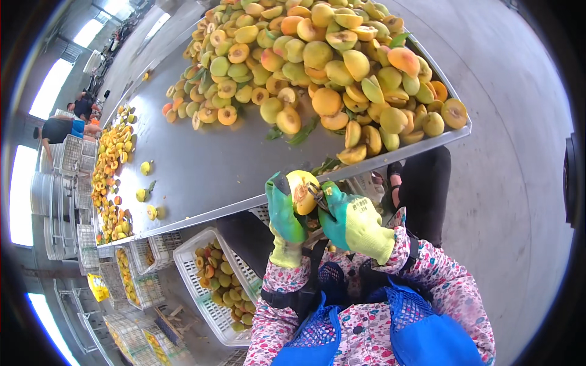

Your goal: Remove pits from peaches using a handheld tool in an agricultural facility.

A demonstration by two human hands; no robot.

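Note:
Just off the table's front edge, my left hand, in a green and yellow glove, is closed around a halved yellow peach. The cut face is turned toward my right, with its reddish-brown centre showing. My right hand, gloved the same way, is closed on a small dark metal tool. The tool's end touches the cut face near the middle; its handle is hidden in the glove. Beyond my hands, a large heap of halved peaches with some green leaves covers the far right part of the metal table.
A raised rim borders the table. More peaches lie along its left end. Below, at my left, stands a white crate of peach halves, with several other crates beyond. People are at the far left.

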